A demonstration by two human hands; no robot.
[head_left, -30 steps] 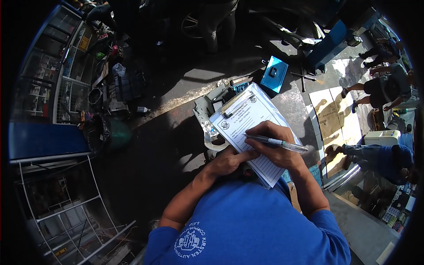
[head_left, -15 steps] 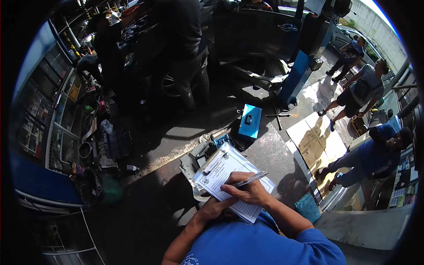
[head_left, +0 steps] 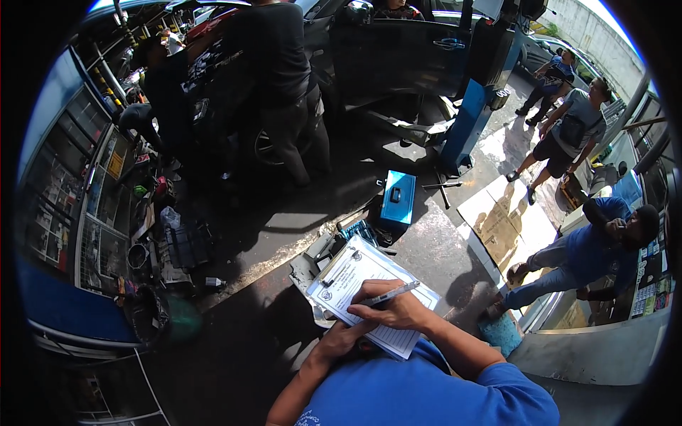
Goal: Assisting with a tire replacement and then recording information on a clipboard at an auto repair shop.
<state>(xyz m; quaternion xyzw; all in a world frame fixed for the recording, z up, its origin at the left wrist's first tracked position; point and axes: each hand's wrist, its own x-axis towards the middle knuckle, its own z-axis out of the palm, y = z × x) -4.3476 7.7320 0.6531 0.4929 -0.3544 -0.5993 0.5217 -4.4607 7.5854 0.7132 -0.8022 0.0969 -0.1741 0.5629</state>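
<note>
A white printed form on a clipboard sits low in the middle of the view, tilted toward the upper left. My right hand rests on the paper and grips a silver pen, its tip pointing left onto the sheet. My left hand is under the clipboard's near edge and holds it up; its fingers are mostly hidden by the board. Both forearms come up from my blue shirt at the bottom.
A blue tool case lies on the wet concrete floor beyond the clipboard. A blue lift post and a dark car stand behind. People stand at the back and at the right. Cluttered shelves line the left.
The view has tipped upward, showing more of the workshop and the people. The clipboard and my hands now sit lower in the picture. The pen stays on the paper.
</note>
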